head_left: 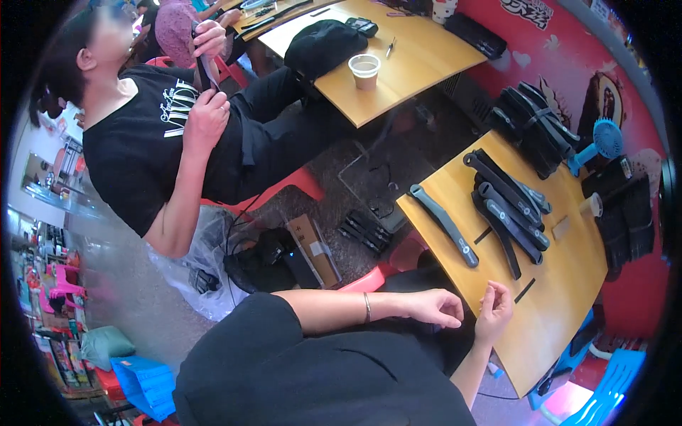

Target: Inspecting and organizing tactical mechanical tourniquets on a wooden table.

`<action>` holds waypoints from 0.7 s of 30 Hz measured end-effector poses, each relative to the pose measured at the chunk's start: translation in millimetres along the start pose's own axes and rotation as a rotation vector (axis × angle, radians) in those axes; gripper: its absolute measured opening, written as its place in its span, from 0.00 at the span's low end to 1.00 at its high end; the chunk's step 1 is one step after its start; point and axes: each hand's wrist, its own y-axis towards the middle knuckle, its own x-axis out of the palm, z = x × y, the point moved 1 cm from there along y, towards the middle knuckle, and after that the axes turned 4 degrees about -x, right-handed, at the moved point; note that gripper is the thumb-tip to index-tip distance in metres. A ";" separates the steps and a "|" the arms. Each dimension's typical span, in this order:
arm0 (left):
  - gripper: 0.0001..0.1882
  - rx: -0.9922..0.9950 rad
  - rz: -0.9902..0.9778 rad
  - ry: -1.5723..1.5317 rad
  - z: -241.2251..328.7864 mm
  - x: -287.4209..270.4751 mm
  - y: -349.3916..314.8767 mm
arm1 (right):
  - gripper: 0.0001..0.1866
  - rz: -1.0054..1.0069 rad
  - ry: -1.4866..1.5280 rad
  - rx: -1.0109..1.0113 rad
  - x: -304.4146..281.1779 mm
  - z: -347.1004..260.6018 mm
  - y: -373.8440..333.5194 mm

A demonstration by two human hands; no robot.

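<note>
My left hand is over my lap beside the near edge of the wooden table. Its fingers curl loosely, with a gap to the thumb and nothing visible between them. My right hand is raised at the table edge, palm turned inward. Its fingers are bent and a little apart from the thumb, and I see nothing in it. Ahead of my hands lies a single grey-black looped strap. To its right is a pile of similar straps. A short black strip lies near my right hand.
A stack of black straps and a blue handheld fan stand at the far table end, a small cup at its right side. A seated person works at left. An open cardboard box lies on the floor.
</note>
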 end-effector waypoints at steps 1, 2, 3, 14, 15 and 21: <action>0.17 0.005 0.004 0.008 -0.4 -0.3 0.7 | 0.05 0.002 0.004 -0.003 -0.5 0.9 -0.5; 0.17 0.012 0.006 0.018 -2.3 0.0 0.9 | 0.05 0.001 0.008 -0.010 -0.4 0.2 -0.9; 0.18 0.019 0.008 0.027 -4.1 0.5 1.1 | 0.05 0.005 0.013 -0.015 -0.2 -0.7 -1.5; 0.19 0.105 0.049 0.241 -23.8 -3.7 7.3 | 0.06 -0.011 -0.034 0.039 -0.9 4.0 -2.9; 0.19 0.086 0.054 0.334 -12.5 -4.5 4.5 | 0.06 0.014 -0.001 0.028 -1.0 6.7 -2.0; 0.18 0.125 0.065 0.548 0.6 -6.1 -7.4 | 0.07 0.020 -0.018 -0.051 0.0 8.2 -0.8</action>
